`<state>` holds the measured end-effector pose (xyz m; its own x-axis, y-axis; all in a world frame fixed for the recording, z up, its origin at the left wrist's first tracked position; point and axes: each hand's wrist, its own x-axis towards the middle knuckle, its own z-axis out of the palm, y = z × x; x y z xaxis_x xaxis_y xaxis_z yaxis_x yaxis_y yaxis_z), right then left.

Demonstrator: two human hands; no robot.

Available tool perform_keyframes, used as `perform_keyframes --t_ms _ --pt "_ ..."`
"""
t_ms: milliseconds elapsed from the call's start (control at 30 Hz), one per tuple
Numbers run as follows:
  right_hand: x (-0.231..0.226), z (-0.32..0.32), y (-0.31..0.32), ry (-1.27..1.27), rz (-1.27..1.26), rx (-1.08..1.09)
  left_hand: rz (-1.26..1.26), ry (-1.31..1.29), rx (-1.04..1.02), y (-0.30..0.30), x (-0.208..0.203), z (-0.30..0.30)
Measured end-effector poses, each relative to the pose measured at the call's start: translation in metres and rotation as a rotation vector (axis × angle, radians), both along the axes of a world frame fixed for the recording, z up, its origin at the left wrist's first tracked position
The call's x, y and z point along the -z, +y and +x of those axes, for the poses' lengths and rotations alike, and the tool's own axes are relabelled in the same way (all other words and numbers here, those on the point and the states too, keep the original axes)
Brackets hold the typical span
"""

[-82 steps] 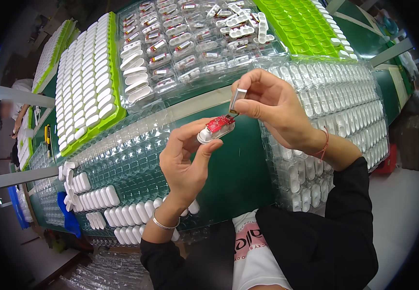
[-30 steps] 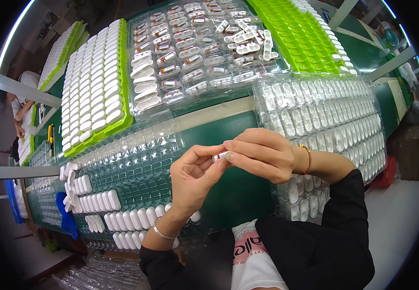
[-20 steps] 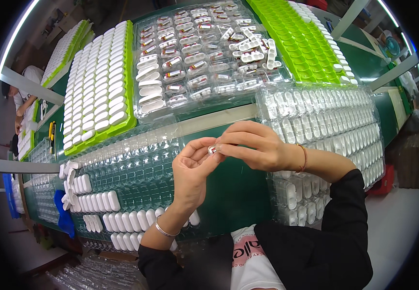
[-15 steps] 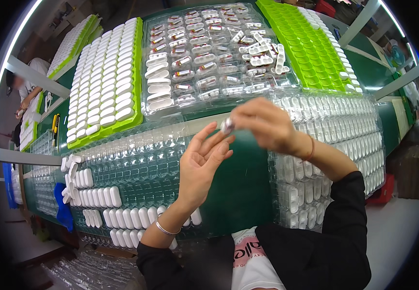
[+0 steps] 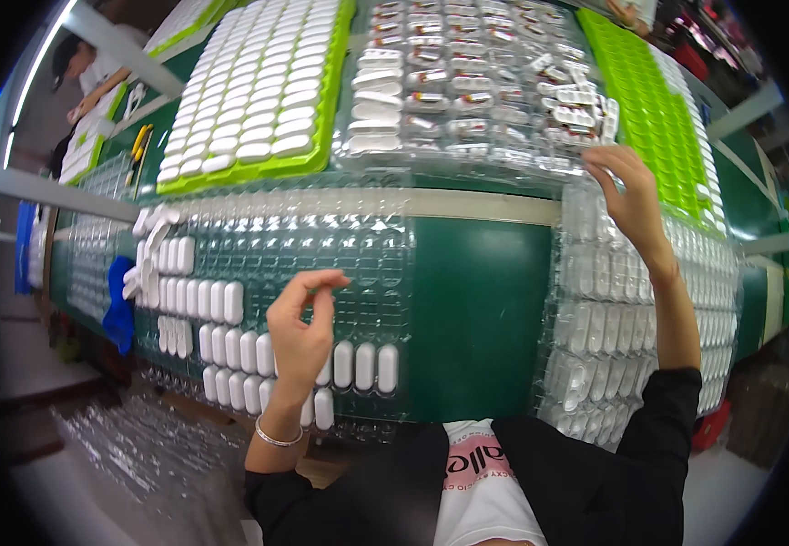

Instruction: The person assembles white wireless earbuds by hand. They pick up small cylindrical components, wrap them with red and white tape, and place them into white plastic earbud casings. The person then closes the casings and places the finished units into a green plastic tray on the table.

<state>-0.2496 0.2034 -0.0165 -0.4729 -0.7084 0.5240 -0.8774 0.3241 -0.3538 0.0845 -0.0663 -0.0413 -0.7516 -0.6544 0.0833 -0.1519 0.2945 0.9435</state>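
Observation:
My left hand point(image 5: 301, 323) hovers over the clear blister tray point(image 5: 367, 273) at the left, thumb and fingertips drawn together. Whatever it may hold is too small or hidden to make out. Below and beside it, white oval cases point(image 5: 365, 366) stand in rows in that tray. Farther right, my right hand point(image 5: 631, 196) reaches to the near right corner of a clear tray point(image 5: 467, 159) filled with small parts with dark and red bits. Its thumb and fingertips come close together there, near a loose pile of white case pieces point(image 5: 576, 114); nothing in them can be made out.
A green tray point(image 5: 332, 109) full of white cases stands at the back left; another green tray point(image 5: 649, 118) is at the back right. Stacked clear trays point(image 5: 549, 337) with case pieces lie at the right. A blue object point(image 5: 119, 309) hangs at the left edge. Another person point(image 5: 94, 73) sits far left.
My hands have parted: the left moved down and left over the tray, the right moved up and right to the parts. The small part between them no longer shows. The view has shifted.

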Motion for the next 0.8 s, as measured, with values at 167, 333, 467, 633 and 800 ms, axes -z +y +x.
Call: perform_keyframes --t_ms 167,333,467,633,800 --pt "-0.014 0.057 0.004 0.044 0.083 -0.098 -0.526 -0.243 -0.398 -0.059 0.006 0.057" --pt "-0.020 0.090 0.005 -0.001 0.123 -0.134 -0.670 -0.490 -0.523 -0.090 0.006 0.104" --pt "-0.019 0.099 0.006 -0.031 0.111 -0.159 -0.776 -0.722 -0.470 -0.088 0.021 0.090" --pt "-0.019 0.119 0.032 -0.101 0.039 -0.122 -1.020 -0.668 -0.448 -0.107 0.051 0.085" --pt "-0.008 0.147 0.078 -0.100 0.066 0.032 -1.065 -0.083 -0.313 -0.040 -0.007 0.028"
